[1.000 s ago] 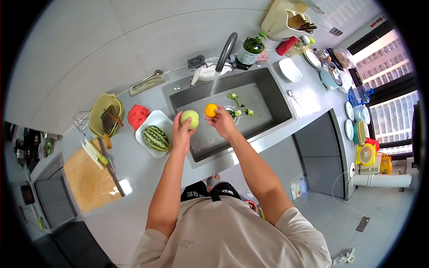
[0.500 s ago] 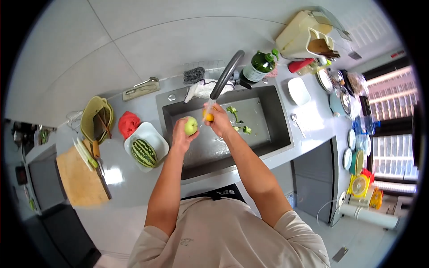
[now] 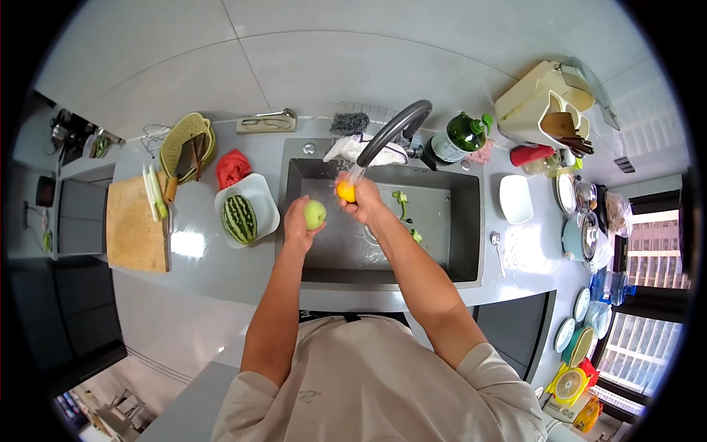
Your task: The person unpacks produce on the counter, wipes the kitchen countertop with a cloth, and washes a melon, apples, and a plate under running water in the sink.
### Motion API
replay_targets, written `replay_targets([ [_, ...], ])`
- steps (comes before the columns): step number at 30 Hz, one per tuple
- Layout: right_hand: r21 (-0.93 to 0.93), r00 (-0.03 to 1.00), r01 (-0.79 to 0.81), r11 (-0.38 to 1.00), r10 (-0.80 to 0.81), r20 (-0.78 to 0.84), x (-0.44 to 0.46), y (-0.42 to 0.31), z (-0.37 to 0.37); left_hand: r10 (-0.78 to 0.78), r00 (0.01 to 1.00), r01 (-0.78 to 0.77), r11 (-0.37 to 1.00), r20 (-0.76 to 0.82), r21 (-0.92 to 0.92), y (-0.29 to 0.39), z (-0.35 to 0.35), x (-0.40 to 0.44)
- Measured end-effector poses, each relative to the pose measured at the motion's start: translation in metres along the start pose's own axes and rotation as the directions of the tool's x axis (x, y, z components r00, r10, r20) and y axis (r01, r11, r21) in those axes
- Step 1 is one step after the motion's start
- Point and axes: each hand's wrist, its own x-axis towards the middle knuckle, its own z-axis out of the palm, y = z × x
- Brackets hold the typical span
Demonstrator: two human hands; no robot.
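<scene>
My left hand is wrapped around a pale green apple at the left side of the sink. Under the curved faucet, my right hand grips a small round orange fruit, perhaps an orange. Water runs from the spout onto that fruit and the fingers. The two fruits are close together but apart. Green vegetable scraps lie on the wet sink floor, partly hidden behind my right forearm.
Left of the sink, a striped watermelon sits in a white bowl beside a red bag. Farther left are a cutting board with scallion stalks and a yellow basket. A green bottle stands behind the sink.
The head view has rotated and shifted, so the counter now looks more level. My right hand has turned slightly, exposing more of the orange fruit. Both hands keep their fruit.
</scene>
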Motion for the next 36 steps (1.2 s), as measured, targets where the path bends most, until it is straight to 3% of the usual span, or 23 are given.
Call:
replay_targets([
  [1, -0.004, 1.000, 0.002, 1.000, -0.002, 0.001, 0.002, 0.000, 0.002, 0.002, 1.000, -0.002, 1.000, 0.002, -0.004, 0.001, 0.001, -0.002],
  [3, 0.242, 0.990, -0.058, 0.968, 0.087, -0.109, 0.005, 0.002, 0.009, -0.001, 1.000, 0.001, 1.000, 0.002, 0.021, 0.002, -0.001, -0.005],
  [4, 0.238, 0.990, -0.059, 0.970, 0.087, -0.111, 0.004, 0.003, 0.011, -0.002, 1.000, 0.002, 1.000, 0.003, 0.016, 0.003, -0.002, -0.006],
  [6, 0.259, 0.996, 0.091, 0.962, -0.084, -0.038, 0.002, 0.004, 0.013, 0.001, 0.999, -0.003, 0.999, 0.045, 0.048, 0.003, -0.004, -0.004],
  [7, 0.258, 0.996, 0.093, 0.962, -0.084, -0.043, 0.005, 0.004, 0.002, -0.003, 0.999, 0.001, 0.999, 0.048, 0.047, 0.003, -0.005, -0.003],
  [9, 0.288, 0.959, -0.168, 0.943, 0.088, 0.269, 0.003, -0.004, -0.017, -0.019, 0.998, 0.016, 0.999, 0.063, 0.051, 0.002, -0.008, -0.002],
  [13, 0.259, 0.983, -0.123, 0.958, 0.082, 0.165, -0.012, -0.002, 0.001, -0.053, 0.998, 0.051, 0.996, 0.027, 0.075, -0.001, -0.013, -0.001],
  [15, 0.095, 1.000, 0.006, 0.995, -0.003, -0.029, -0.018, 0.004, 0.025, -0.078, 0.997, 0.075, 0.993, 0.024, 0.093, -0.004, -0.018, 0.001],
  [16, 0.091, 1.000, -0.004, 0.996, 0.006, -0.028, -0.021, 0.005, 0.032, -0.080, 0.997, 0.078, 0.993, 0.017, 0.086, -0.007, -0.021, 0.001],
  [17, -0.117, 0.996, 0.046, 0.992, -0.055, -0.076, -0.024, 0.005, 0.041, -0.087, 0.996, 0.084, 0.993, 0.036, 0.089, -0.010, -0.024, 0.003],
  [18, -0.323, 0.988, 0.083, 0.943, -0.120, -0.098, -0.022, 0.009, 0.048, -0.089, 0.995, 0.085, 0.992, 0.048, 0.089, -0.012, -0.030, 0.004],
  [19, -0.328, 0.992, 0.066, 0.942, -0.097, -0.080, -0.015, 0.015, 0.052, -0.091, 0.994, 0.085, 0.992, 0.064, 0.093, -0.012, -0.034, 0.002],
  [21, -0.633, 0.980, 0.138, 0.762, -0.196, -0.022, -0.003, 0.020, 0.064, -0.086, 0.994, 0.080, 0.992, 0.065, 0.093, -0.014, -0.045, -0.003],
  [25, -0.763, 0.970, 0.218, 0.608, -0.219, 0.103, 0.023, 0.046, 0.095, -0.084, 0.994, 0.078, 0.993, 0.075, 0.087, -0.020, -0.066, -0.008],
  [26, -0.745, 0.943, 0.292, 0.600, -0.309, 0.120, 0.046, 0.067, 0.094, -0.084, 0.994, 0.079, 0.994, 0.067, 0.080, -0.023, -0.072, -0.010],
  [27, -0.746, 0.945, 0.291, 0.600, -0.302, 0.125, 0.051, 0.071, 0.106, -0.093, 0.994, 0.088, 0.992, 0.052, 0.091, -0.023, -0.078, -0.013],
  [30, -0.929, 0.975, 0.060, 0.364, -0.223, -0.025, 0.059, 0.081, 0.137, -0.098, 0.995, 0.096, 0.992, 0.013, 0.087, -0.028, -0.088, -0.019],
  [33, -0.921, 0.984, -0.077, 0.382, -0.121, -0.133, 0.068, 0.094, 0.145, -0.090, 0.996, 0.091, 0.993, -0.015, 0.070, -0.033, -0.099, -0.022],
  [36, -0.888, 0.987, -0.088, 0.452, -0.083, -0.140, 0.072, 0.098, 0.140, -0.081, 0.997, 0.082, 0.995, -0.019, 0.051, -0.035, -0.104, -0.025],
])
